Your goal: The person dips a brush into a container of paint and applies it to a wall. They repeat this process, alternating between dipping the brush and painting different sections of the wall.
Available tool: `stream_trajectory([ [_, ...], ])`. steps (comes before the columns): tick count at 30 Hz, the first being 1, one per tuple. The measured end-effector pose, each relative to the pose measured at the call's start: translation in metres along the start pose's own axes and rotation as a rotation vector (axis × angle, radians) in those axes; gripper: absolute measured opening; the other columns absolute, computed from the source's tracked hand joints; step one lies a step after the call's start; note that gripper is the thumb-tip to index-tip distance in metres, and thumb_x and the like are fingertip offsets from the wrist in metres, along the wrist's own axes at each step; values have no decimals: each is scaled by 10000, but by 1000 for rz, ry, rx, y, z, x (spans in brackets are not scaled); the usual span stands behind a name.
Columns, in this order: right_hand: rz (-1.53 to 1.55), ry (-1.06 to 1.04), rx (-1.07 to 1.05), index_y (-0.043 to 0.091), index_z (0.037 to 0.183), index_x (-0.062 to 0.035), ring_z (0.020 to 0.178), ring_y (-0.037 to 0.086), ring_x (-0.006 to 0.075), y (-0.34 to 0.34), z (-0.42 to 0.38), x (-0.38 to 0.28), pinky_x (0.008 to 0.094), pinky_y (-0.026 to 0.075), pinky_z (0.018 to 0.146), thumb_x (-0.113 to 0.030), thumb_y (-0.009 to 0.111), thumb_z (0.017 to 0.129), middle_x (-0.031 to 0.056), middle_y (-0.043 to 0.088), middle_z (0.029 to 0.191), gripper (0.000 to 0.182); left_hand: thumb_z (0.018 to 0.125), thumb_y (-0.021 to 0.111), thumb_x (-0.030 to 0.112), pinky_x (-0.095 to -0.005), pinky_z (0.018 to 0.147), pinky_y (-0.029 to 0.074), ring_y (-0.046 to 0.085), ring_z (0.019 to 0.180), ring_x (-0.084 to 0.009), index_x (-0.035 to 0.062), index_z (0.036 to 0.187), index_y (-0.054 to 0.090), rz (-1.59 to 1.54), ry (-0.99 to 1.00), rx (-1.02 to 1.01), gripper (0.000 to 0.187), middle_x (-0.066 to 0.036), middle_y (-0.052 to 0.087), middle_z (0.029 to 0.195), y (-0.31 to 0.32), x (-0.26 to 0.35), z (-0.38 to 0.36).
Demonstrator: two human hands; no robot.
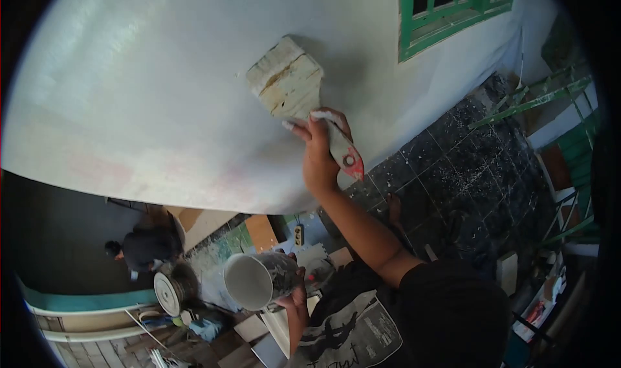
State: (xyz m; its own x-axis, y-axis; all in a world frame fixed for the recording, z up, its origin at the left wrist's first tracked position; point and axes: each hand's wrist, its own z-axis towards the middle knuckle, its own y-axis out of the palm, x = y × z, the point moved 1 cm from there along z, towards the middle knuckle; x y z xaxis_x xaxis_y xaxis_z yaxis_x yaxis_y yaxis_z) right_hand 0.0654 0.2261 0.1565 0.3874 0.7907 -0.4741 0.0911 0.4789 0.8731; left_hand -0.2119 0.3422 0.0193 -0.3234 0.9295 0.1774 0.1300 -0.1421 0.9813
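My right hand (pixel 323 144) is closed round the handle of a wide, paint-caked paintbrush (pixel 284 77), its bristles up against the white wall (pixel 174 89). White paint marks my fingertips, and the handle's red end with a hole sticks out below the hand. Lower down, my left hand (pixel 296 291) grips a paint bucket (pixel 249 281) by its side and base. The bucket is tilted, so its pale inside faces the wall; its outside is dark and paint-smeared.
A green-framed window (pixel 453 12) is set in the wall at upper right. Dark floor tiles (pixel 453 154) carry paint spots. A green ladder-like frame (pixel 537 99) stands at right. At lower left, a person (pixel 149 248) bends near a round drum (pixel 169 293), with boards and clutter around.
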Motion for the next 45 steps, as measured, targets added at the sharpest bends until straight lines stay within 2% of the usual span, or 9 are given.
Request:
stream_trajectory([
  [9,-751,-42,-72,639,991,-12,768,664,162,-210,-19,88,281,553,686,-136,672,924,85,650,932,145,868,609,486,-524,841,426,369,1312,-419,173,1427,434,30,-18,17,664,-144,392,1489,0,-1,5],
  [12,-952,-130,-99,664,1044,-65,759,654,122,-253,-18,53,236,498,625,-193,691,925,56,672,927,177,889,592,481,-582,920,414,365,1338,-440,162,1446,418,-47,-71,-24,665,-150,362,1521,-4,-2,3],
  [15,-762,210,131,563,1227,-59,836,671,189,-299,-26,-2,282,521,711,-226,665,940,123,654,1024,347,909,567,505,-698,1011,353,341,1369,-473,133,1459,400,-121,-105,71,685,-175,368,1520,-41,-1,-1],
  [18,-620,476,398,471,1312,-39,965,665,270,-260,-38,-89,357,542,851,-261,649,941,165,615,1127,468,927,539,534,-704,977,424,389,1347,-463,108,1462,387,121,-122,-111,700,-200,412,1479,-27,-17,16],
  [20,-542,486,367,494,1288,-65,1040,635,273,-321,-26,-111,355,528,902,-247,660,930,140,618,1136,435,935,535,524,-653,975,465,422,1330,-446,98,1455,392,166,-62,-200,687,-207,429,1462,2,-38,24],
  [28,-518,216,-187,554,1157,-58,974,635,187,-191,37,-227,307,528,828,-224,755,853,49,631,1050,400,957,354,541,-441,982,504,574,1186,-310,58,1366,501,181,4,132,650,-149,571,1321,-26,-147,22],
  [35,-1056,2,-1368,692,918,-36,752,646,89,-80,79,-322,253,529,676,-170,799,813,38,702,839,200,932,377,547,-470,972,499,622,1112,-313,45,1283,582,265,-221,216,646,-150,641,1216,-7,-236,28],
  [38,-1127,371,-1176,714,944,-32,736,673,89,-87,74,-330,243,517,639,-158,793,809,66,722,810,200,915,400,569,-468,988,491,605,1149,-310,63,1323,554,267,-296,145,669,-154,609,1279,34,-271,27],
  [45,-1318,535,-1233,744,984,-40,764,681,107,-127,97,-335,243,537,698,-104,800,798,89,743,876,204,912,399,582,-533,1018,457,567,1211,-346,99,1422,469,302,-426,106,706,-149,567,1356,28,-338,13],
])
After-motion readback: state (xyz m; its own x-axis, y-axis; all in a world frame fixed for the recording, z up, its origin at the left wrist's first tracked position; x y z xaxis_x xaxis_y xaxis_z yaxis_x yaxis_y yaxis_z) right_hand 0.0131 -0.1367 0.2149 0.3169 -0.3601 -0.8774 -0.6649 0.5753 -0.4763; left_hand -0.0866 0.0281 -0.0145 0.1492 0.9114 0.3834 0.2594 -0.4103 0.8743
